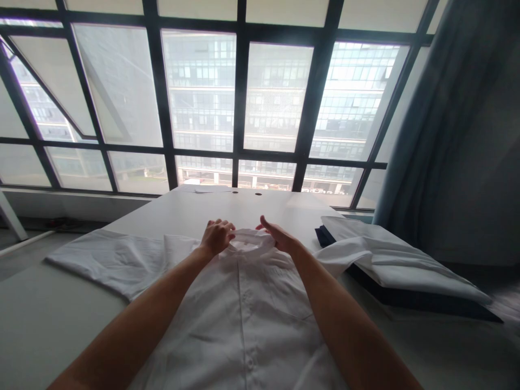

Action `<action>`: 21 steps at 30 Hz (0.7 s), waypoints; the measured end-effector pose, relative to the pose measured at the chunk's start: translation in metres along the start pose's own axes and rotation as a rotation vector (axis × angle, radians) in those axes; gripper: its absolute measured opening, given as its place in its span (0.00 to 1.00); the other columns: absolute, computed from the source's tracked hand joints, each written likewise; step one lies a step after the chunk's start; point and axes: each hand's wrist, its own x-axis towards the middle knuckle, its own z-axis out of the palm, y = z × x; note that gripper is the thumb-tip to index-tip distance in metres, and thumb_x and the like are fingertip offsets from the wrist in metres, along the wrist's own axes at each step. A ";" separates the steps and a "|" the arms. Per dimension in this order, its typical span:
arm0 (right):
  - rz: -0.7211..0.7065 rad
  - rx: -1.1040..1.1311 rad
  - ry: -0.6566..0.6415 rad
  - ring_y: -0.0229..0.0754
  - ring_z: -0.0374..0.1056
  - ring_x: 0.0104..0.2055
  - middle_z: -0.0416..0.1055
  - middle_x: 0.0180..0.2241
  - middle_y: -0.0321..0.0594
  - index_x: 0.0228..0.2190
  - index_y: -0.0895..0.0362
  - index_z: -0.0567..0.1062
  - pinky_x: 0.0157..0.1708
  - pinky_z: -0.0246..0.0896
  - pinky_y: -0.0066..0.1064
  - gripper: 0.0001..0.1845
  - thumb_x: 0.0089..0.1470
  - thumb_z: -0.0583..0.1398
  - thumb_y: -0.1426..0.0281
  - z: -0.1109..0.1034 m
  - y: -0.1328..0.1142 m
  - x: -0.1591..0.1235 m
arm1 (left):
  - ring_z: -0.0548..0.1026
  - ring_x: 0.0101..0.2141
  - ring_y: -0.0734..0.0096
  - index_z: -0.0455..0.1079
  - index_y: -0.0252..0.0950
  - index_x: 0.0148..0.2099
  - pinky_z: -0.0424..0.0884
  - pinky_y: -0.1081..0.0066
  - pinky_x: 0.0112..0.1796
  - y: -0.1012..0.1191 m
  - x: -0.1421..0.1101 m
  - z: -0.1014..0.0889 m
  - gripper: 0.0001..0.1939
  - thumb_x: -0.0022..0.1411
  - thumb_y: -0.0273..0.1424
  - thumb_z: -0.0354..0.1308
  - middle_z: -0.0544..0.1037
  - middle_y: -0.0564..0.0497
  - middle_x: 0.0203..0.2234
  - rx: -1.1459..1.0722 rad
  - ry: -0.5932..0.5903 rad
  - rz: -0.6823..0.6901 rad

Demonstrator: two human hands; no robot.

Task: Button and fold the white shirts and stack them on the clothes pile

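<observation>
Between both hands, white cotton shirt collar (247, 239): left hand (216, 237) curled at its edge, perhaps pinching; right hand (280, 238) open, lying against it.

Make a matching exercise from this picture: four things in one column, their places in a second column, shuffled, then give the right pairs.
Things:
1. Left hand
2. Right hand
3. White shirt sleeve
4. Blue-grey curtain

Places:
A. Hanging at the right of the window
B. At the left side of the shirt collar
C. Spread flat, out to the left of the shirt's body
D. At the right side of the shirt collar

Pairs: 1-B, 2-D, 3-C, 4-A.
</observation>
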 end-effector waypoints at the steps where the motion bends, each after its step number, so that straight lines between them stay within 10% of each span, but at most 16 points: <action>1: -0.064 -0.112 0.015 0.40 0.69 0.29 0.74 0.34 0.41 0.41 0.58 0.77 0.28 0.65 0.28 0.29 0.53 0.65 0.45 0.000 0.000 0.000 | 0.76 0.46 0.55 0.78 0.36 0.44 0.66 0.57 0.51 -0.005 0.000 -0.001 0.08 0.67 0.31 0.58 0.81 0.43 0.42 0.002 -0.029 -0.016; 5: -0.308 -0.511 0.122 0.41 0.68 0.34 0.73 0.35 0.40 0.27 0.57 0.79 0.35 0.63 0.29 0.18 0.41 0.75 0.59 -0.001 0.003 0.005 | 0.75 0.47 0.57 0.78 0.36 0.41 0.68 0.62 0.49 -0.015 -0.001 -0.006 0.13 0.70 0.32 0.52 0.80 0.44 0.42 0.008 -0.072 -0.047; 12: -0.486 -0.703 0.252 0.39 0.61 0.29 0.66 0.24 0.36 0.17 0.55 0.68 0.36 0.58 0.28 0.22 0.56 0.65 0.60 -0.007 0.001 0.007 | 0.76 0.42 0.60 0.75 0.37 0.37 0.69 0.67 0.43 -0.026 0.004 0.000 0.16 0.71 0.36 0.48 0.79 0.45 0.36 -0.122 -0.104 -0.073; 17: -0.372 -0.470 0.275 0.37 0.52 0.23 0.54 0.17 0.31 0.18 0.53 0.59 0.25 0.50 0.28 0.31 0.62 0.54 0.46 -0.013 0.002 0.008 | 0.71 0.30 0.64 0.65 0.36 0.29 0.68 0.67 0.35 -0.045 0.011 0.002 0.33 0.71 0.53 0.31 0.73 0.48 0.25 -0.518 -0.085 -0.132; 21: -0.286 -0.227 0.277 0.37 0.54 0.22 0.58 0.17 0.33 0.19 0.53 0.62 0.23 0.53 0.28 0.35 0.58 0.50 0.36 -0.018 0.003 0.006 | 0.73 0.36 0.62 0.70 0.35 0.36 0.69 0.67 0.40 -0.062 0.003 0.001 0.36 0.67 0.58 0.34 0.77 0.46 0.33 -0.592 -0.311 -0.044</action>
